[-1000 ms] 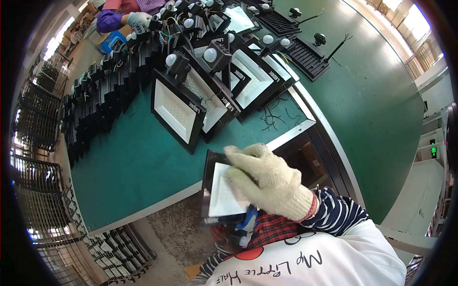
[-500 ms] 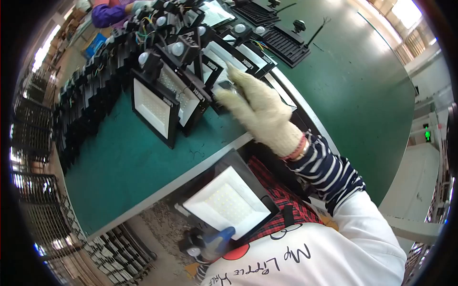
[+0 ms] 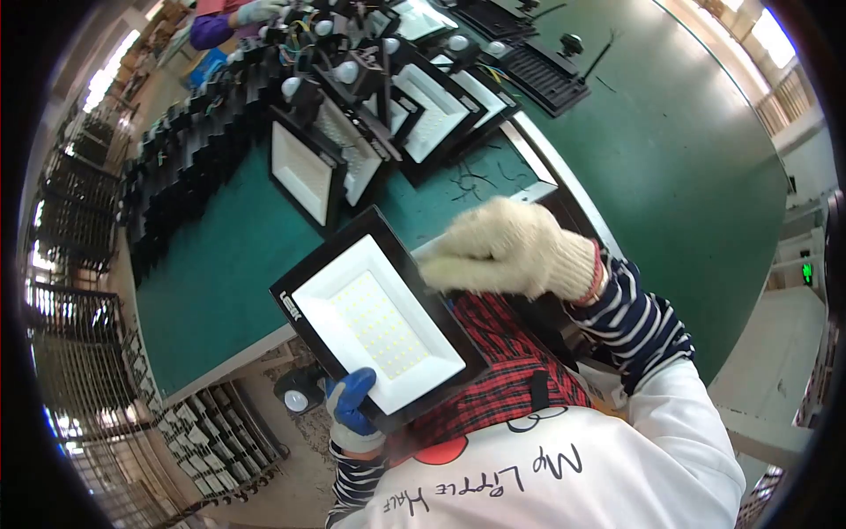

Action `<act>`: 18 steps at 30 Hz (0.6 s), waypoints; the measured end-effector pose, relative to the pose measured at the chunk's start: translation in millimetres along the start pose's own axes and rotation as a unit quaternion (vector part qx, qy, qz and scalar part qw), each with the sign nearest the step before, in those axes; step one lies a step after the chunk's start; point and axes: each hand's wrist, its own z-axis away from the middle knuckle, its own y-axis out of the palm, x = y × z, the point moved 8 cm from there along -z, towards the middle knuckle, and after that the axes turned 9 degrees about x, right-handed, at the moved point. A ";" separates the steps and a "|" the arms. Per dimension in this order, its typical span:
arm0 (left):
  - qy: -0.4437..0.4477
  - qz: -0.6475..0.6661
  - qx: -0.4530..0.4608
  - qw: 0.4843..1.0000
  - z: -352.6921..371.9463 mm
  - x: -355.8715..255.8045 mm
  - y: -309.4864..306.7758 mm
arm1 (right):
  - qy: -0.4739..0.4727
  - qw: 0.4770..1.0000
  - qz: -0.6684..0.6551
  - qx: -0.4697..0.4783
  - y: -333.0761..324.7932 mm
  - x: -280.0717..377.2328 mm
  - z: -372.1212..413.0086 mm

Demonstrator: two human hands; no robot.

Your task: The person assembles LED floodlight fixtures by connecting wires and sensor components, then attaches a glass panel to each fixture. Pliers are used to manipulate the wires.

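Note:
A black-framed LED floodlight (image 3: pixel 414 353) is held face up in front of my body, tilted, its white reflector and yellowish LED dots showing. My left hand (image 3: pixel 355 410), in a glove with blue fingers, grips its lower left edge, the thumb over the front. A black sensor with a white dome (image 3: pixel 297 398) sticks out beside that hand. My right hand (image 3: pixel 511 249), in a cream knitted glove, is closed, with thumb and fingers pinched together right at the floodlight's upper right edge. I cannot tell what, if anything, is inside that pinch.
Several floodlights (image 3: pixel 304 172) lean in a row on the green table (image 3: pixel 229 282), with black housings piled behind. Short black wire scraps (image 3: pixel 471 183) lie on it. Finned housings (image 3: pixel 551 79) lie on the right-hand table (image 3: pixel 670 176). A gloved co-worker's hand (image 3: pixel 260 11) is at the far end.
My left hand has raised and turned the floodlight towards the table edge. My right hand has drawn back from the leaning floodlights to the held one, its fingers closing.

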 end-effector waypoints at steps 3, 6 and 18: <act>0.054 0.057 0.012 0.997 -1.3 -32.7 20.3 | -0.101 0.985 0.132 0.039 19.3 22.4 14.4; 0.250 -0.221 -0.022 0.942 19.4 -57.8 2.2 | -0.133 0.958 0.252 0.043 31.4 44.5 15.7; 0.281 -0.291 0.081 0.911 28.0 -59.1 15.1 | 0.007 0.948 -0.292 -0.126 24.5 -5.3 16.9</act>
